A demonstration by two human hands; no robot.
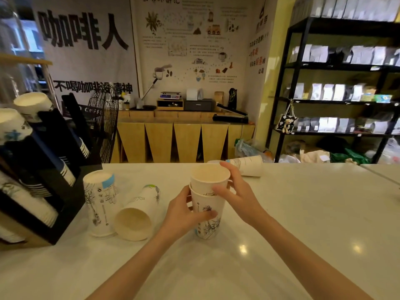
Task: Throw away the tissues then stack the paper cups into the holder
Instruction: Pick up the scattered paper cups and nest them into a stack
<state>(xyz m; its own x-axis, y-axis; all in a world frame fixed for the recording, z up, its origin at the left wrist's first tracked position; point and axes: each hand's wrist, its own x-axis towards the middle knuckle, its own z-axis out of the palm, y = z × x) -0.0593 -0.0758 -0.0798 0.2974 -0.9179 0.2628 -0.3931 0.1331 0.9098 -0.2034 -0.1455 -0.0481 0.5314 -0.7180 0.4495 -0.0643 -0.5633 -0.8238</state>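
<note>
On counter (281,224), left hand (184,213) is gripping lower cup (207,221), right hand (238,191) is gripping upper cup (208,180); should be pressing straight down, rims level.

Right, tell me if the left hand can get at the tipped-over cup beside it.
Probably yes, once it lets go: the left hand grips the nested cups, and bare counter separates it from the tipped-over cup.

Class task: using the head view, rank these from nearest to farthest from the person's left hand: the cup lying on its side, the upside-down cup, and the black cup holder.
From the left hand:
1. Cup lying on its side, just to its left.
2. Upside-down cup, further left.
3. Black cup holder, at the counter's left edge.
</note>
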